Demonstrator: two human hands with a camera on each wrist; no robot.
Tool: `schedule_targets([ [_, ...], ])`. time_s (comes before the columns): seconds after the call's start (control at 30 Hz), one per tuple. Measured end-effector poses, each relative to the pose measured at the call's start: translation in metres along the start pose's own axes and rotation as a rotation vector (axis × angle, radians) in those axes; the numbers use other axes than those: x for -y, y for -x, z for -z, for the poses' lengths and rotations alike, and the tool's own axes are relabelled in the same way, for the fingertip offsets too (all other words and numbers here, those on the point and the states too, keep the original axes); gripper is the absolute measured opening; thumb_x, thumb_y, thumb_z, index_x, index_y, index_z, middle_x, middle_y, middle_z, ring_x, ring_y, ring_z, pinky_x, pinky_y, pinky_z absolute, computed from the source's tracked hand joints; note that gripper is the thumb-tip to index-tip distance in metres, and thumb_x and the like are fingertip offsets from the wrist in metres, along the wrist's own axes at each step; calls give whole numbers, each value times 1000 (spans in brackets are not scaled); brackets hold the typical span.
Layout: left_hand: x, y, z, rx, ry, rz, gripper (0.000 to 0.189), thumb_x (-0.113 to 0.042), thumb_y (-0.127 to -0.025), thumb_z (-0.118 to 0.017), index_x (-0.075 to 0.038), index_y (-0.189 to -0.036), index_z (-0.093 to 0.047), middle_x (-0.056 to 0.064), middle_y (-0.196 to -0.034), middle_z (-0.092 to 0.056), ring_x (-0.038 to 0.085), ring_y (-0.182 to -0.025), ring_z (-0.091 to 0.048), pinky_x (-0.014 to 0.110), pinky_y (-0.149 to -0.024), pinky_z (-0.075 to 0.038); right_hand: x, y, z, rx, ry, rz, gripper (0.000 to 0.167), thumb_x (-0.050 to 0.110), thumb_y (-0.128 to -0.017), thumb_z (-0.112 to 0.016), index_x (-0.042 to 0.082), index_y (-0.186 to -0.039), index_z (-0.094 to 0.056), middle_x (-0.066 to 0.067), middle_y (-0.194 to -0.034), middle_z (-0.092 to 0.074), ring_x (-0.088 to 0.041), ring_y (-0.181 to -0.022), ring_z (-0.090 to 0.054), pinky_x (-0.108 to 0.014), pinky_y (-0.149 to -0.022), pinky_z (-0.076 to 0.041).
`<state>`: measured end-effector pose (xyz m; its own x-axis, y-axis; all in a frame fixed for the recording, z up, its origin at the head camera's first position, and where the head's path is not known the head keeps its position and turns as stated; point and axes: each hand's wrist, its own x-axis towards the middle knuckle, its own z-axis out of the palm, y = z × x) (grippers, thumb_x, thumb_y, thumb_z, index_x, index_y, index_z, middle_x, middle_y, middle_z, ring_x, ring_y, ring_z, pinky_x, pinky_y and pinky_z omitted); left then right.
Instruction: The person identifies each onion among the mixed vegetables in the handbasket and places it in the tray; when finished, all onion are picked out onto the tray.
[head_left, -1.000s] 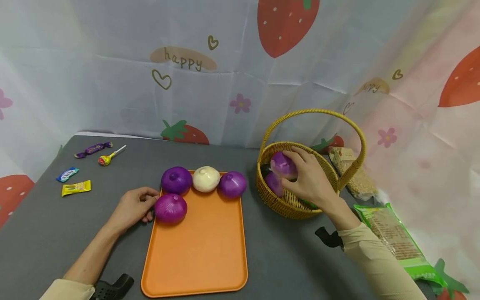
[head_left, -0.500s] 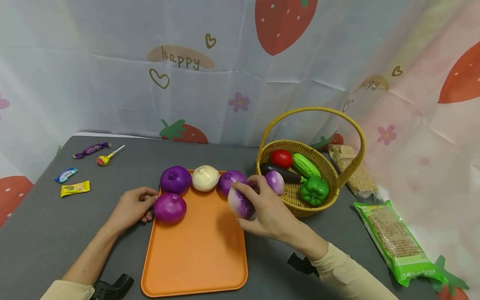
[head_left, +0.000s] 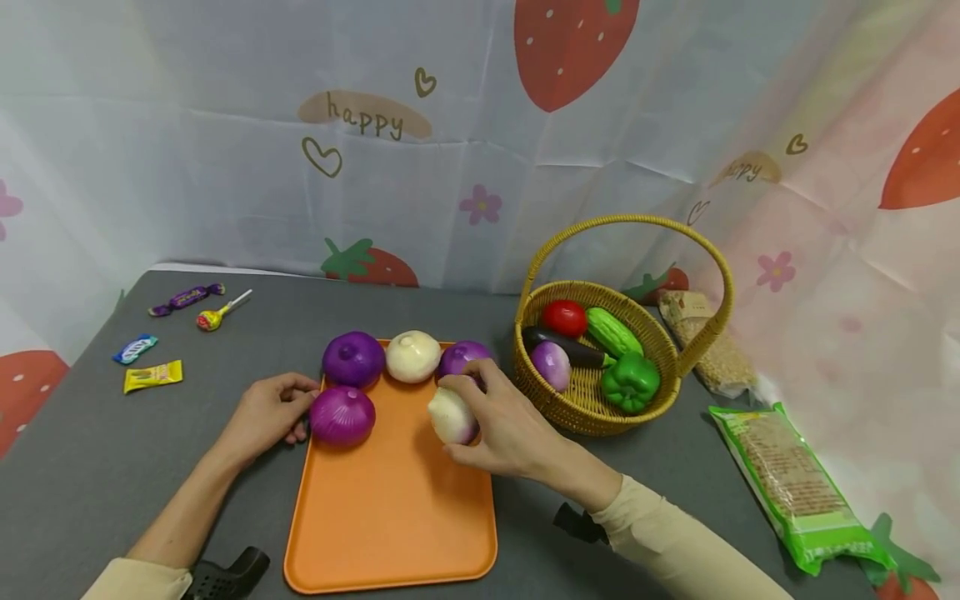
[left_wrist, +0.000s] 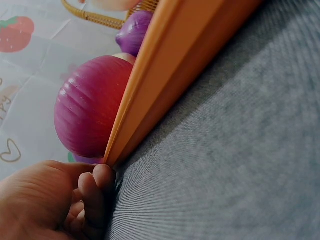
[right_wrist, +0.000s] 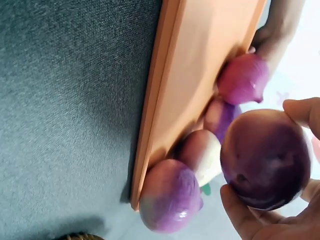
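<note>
My right hand [head_left: 521, 429] grips a purple-and-white onion [head_left: 450, 417] between thumb and fingers, over the upper right of the orange tray [head_left: 390, 525]. In the right wrist view the dark purple side of this onion [right_wrist: 265, 160] faces the camera. My left hand [head_left: 266, 417] pinches the tray's left rim with thumb and fingertips, beside a magenta onion [head_left: 342, 417]. Along the tray's far edge sit a dark purple onion [head_left: 353, 359], a white onion [head_left: 412, 357] and another purple onion [head_left: 463, 357], partly hidden by my right hand.
Right of the tray, a wicker basket [head_left: 581, 417] holds a tomato [head_left: 565, 318], an eggplant [head_left: 573, 348], a cucumber [head_left: 612, 332], a green pepper [head_left: 630, 382] and a purple onion [head_left: 551, 366]. Grain bags [head_left: 795, 483] lie further right. Several candies [head_left: 153, 377] lie far left.
My right hand has lifted the purple-and-white onion out of the basket and carried it left over the tray, turning its white side toward the left. The left hand has stayed at the rim.
</note>
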<state>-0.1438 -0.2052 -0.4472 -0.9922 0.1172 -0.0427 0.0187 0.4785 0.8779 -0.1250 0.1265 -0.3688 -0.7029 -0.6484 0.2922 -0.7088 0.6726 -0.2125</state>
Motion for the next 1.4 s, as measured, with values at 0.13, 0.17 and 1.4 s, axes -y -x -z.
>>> schedule_targets([
  [0.13,0,0,0,7,4,1,28,-17,-99,-55,6,-114,-61,7,-73,-64,12,-50,-60,29,-49,-54,2,-4,-3,-24,42,20,63,51,-73,-79,18,-123,-57,-2,-115,-59,-16,-99,-55,-28,-85,-52],
  [0.17,0,0,0,8,4,1,28,-17,-99,-55,6,-114,-61,7,-73,-64,12,-50,-60,29,-48,-54,3,-5,-4,-31,51,28,63,52,-73,-79,17,-121,-58,-2,-113,-61,-17,-100,-56,-29,-86,-52],
  [1.4,-2,0,1,13,10,12,28,-13,-99,-53,7,-116,-60,7,-74,-63,11,-51,-59,28,-49,-54,10,-29,-36,-38,149,145,56,24,-79,-80,10,-128,-57,-5,-115,-64,-20,-104,-61,-28,-89,-53],
])
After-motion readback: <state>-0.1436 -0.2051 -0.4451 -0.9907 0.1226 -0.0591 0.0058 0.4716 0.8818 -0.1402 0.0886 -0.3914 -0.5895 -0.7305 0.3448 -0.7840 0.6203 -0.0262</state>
